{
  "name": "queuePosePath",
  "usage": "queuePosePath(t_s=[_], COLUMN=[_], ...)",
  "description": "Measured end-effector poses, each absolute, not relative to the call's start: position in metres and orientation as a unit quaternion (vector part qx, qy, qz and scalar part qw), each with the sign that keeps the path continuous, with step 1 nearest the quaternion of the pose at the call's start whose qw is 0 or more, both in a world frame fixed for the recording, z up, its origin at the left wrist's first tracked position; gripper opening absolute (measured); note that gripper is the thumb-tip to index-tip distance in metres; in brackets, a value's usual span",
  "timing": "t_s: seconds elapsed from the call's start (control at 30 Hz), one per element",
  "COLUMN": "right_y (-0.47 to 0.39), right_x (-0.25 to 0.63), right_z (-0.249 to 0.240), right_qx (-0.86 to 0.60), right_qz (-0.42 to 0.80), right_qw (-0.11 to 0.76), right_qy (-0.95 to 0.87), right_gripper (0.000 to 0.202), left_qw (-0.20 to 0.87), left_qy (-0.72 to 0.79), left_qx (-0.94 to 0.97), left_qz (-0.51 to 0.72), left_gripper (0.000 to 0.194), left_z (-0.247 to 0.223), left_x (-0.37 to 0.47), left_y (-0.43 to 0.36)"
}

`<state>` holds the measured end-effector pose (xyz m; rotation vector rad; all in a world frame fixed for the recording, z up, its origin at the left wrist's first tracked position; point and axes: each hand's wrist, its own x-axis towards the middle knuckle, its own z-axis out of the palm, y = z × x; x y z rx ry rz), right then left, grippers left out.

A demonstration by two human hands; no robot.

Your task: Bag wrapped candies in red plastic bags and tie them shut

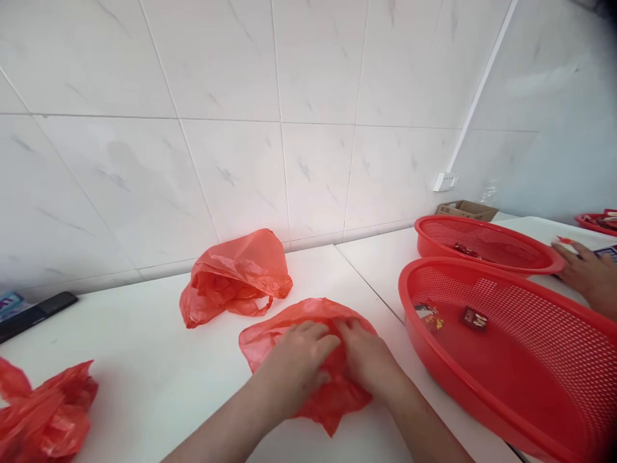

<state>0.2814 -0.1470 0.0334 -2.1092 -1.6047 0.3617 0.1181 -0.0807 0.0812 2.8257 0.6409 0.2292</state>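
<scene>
A thin red plastic bag lies on the white table directly in front of me, its film spread and crumpled. My left hand is closed on the bag's film, with fingers bent and the thumb low. My right hand also grips the bag from the right side, its fingertips partly sunk in the folds. Whether anything is inside the bag is hidden. Just behind it, against the wall, sits a second red plastic bag, puffed up with its mouth toward me.
At right stands a large red plastic basket holding a few small wrapped packets. Behind it is another red basket, with another person's hand beside it. A crumpled red bag and a black phone-like object lie left.
</scene>
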Motion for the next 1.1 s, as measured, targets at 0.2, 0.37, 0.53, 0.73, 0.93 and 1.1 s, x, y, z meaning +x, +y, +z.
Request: queuePosePath(t_s=[0.2,0.37,0.53,0.73,0.93,1.1], right_y=[-0.150,-0.146,-0.137,-0.133,-0.134,-0.138], right_x=[0.299,0.298,0.292,0.309,0.315,0.297], right_z=[0.049,0.059,0.046,0.030,0.033,0.051], right_qx=[-0.754,-0.793,-0.756,-0.793,-0.758,-0.717], right_qz=[0.181,0.123,0.073,0.149,0.098,0.003], right_qw=[0.219,0.299,0.321,0.285,0.388,0.446], right_qy=[-0.592,-0.515,-0.566,-0.518,-0.515,-0.536], right_gripper=[0.041,0.018,0.034,0.029,0.021,0.021], left_qw=[0.102,0.124,0.149,0.205,0.244,0.246], left_qy=[0.291,0.277,0.236,0.216,0.300,0.420], left_qx=[0.951,0.953,0.959,0.953,0.904,0.828], left_qz=[0.014,-0.007,-0.040,-0.054,0.181,0.279], left_gripper=[0.067,0.081,0.078,0.075,0.036,0.045], left_z=[0.056,0.061,0.063,0.064,0.072,0.054], left_x=[0.104,0.104,0.111,0.105,0.104,0.100], left_y=[-0.042,-0.045,-0.053,-0.053,-0.046,-0.038])
